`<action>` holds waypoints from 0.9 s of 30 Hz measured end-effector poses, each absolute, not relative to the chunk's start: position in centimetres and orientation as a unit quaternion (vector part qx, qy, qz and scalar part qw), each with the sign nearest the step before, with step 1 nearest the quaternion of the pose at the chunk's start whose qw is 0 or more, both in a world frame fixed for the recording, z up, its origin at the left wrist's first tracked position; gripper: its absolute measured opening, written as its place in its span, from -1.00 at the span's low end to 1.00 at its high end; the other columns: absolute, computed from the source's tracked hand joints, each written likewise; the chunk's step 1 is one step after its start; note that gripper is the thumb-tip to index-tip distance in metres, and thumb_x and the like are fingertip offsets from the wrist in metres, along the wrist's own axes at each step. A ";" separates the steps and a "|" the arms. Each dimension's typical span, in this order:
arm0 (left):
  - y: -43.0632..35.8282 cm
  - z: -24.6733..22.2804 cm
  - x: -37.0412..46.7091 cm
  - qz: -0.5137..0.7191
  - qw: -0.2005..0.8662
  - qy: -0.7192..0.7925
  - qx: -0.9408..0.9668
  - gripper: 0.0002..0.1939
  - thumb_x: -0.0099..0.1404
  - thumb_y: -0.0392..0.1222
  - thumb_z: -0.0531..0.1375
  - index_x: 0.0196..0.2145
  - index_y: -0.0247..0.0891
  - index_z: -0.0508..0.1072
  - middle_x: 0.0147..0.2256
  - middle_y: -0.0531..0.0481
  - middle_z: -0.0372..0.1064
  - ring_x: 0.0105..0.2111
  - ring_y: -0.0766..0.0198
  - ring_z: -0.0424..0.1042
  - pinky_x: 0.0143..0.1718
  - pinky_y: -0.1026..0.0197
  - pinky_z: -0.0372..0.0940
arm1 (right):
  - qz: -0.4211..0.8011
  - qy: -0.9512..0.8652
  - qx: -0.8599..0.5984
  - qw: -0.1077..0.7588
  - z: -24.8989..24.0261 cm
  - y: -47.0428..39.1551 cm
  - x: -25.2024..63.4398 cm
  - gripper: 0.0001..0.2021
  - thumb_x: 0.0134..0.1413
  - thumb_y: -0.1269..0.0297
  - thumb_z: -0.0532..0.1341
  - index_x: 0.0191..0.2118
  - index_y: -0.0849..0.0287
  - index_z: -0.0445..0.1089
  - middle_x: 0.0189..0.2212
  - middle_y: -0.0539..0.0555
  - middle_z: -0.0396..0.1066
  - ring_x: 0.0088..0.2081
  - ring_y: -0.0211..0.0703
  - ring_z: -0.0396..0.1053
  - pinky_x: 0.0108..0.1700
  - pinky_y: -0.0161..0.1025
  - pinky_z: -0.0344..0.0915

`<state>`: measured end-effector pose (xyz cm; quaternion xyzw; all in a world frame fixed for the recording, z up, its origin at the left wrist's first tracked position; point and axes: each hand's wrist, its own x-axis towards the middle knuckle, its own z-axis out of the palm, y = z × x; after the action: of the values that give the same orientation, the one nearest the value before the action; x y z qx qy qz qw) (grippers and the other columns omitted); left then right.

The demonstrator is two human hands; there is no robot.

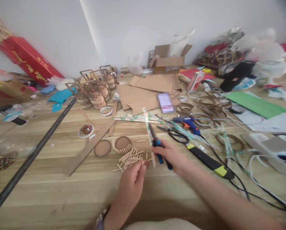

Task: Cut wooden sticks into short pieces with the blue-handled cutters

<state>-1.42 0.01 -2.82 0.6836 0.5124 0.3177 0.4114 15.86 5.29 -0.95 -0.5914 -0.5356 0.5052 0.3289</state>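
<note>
My right hand (168, 154) is closed round blue-handled pliers (153, 134), whose dark jaws point up and away over a wrapped bundle of thin sticks (146, 123). At the lower end of that bundle is my left hand (134, 177), its fingers pressed together; what lies between them is too small to tell. Just beyond my left hand spreads a pile of short wooden sticks (130, 158). A round base ringed with short sticks (122, 144) stands behind the pile, with a flat brown disc (102, 148) to its left.
Small stick baskets (97, 95) stand at the back left. Cardboard sheets (143, 92) and a phone (165, 103) lie at the back middle. To the right are black scissors (178, 135), a blue glue gun (187, 123), a yellow-black tool (208, 161) and cables. A cardboard strip (88, 148) lies left.
</note>
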 end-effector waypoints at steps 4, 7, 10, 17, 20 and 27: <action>0.2 -2.6 0.7 0.317 0.578 0.515 0.548 -0.58 0.34 0.12 -0.02 -0.41 -0.23 0.40 -0.46 -0.04 0.42 -0.44 0.20 0.39 -0.38 0.20 0.32 | 0.571 -0.372 -0.561 0.471 -2.3 1.8 13.6 -0.77 -0.10 0.11 0.24 -0.36 0.12 0.28 -0.58 -0.12 0.22 -0.55 -0.28 0.19 -0.52 -0.35 0.16; -0.1 -2.9 1.2 0.324 0.553 0.536 0.549 -0.55 0.29 0.18 0.02 -0.55 -0.21 0.29 -0.61 0.07 0.23 -0.54 0.25 0.24 -0.46 0.24 0.19 | 0.515 -0.406 -0.559 0.507 -2.6 0.9 13.2 -0.76 -0.11 0.11 0.27 -0.39 0.14 0.28 -0.51 -0.08 0.26 -0.46 -0.25 0.24 -0.39 -0.31 0.24; -0.6 -3.2 1.3 0.338 0.542 0.543 0.545 -0.55 0.25 0.20 0.06 -0.53 -0.22 0.36 -0.60 0.05 0.25 -0.52 0.24 0.24 -0.44 0.23 0.17 | 0.475 -0.437 -0.561 0.519 -2.9 0.4 13.0 -0.76 -0.08 0.11 0.28 -0.42 0.13 0.26 -0.51 -0.07 0.27 -0.44 -0.24 0.26 -0.36 -0.30 0.27; -2.0 -4.0 2.1 0.403 0.588 0.539 0.449 -0.51 0.26 0.22 0.06 -0.16 -0.23 0.48 -0.38 -0.07 0.45 -0.40 0.19 0.37 -0.37 0.21 0.26 | 0.478 -0.407 -0.528 0.571 -4.2 -1.1 11.2 -0.74 0.10 0.04 0.19 -0.33 0.08 0.15 -0.55 -0.15 0.17 -0.67 -0.38 0.12 -0.68 -0.40 0.14; -2.3 -3.6 2.1 0.395 0.581 0.555 0.446 -0.46 0.26 0.27 0.03 -0.11 -0.22 0.47 -0.33 -0.11 0.46 -0.35 0.16 0.40 -0.34 0.20 0.29 | 0.465 -0.405 -0.528 0.583 -4.0 -1.4 10.9 -0.75 0.10 0.06 0.19 -0.32 0.07 0.14 -0.52 -0.15 0.17 -0.68 -0.39 0.13 -0.71 -0.41 0.15; -2.2 -2.5 1.7 0.320 0.531 0.558 0.551 -0.52 0.32 0.23 -0.07 -0.40 -0.21 0.36 -0.58 0.06 0.26 -0.56 0.27 0.26 -0.50 0.26 0.15 | 0.447 -0.373 -0.552 0.597 -3.0 -0.1 12.5 -0.66 -0.04 -0.03 0.27 -0.28 0.13 0.31 -0.49 -0.05 0.34 -0.52 -0.26 0.30 -0.53 -0.34 0.29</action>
<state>1.68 -2.16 -2.48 0.5515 0.5579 0.3204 0.5310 12.46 -0.14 -2.98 -0.5520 -0.3731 0.4473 0.5967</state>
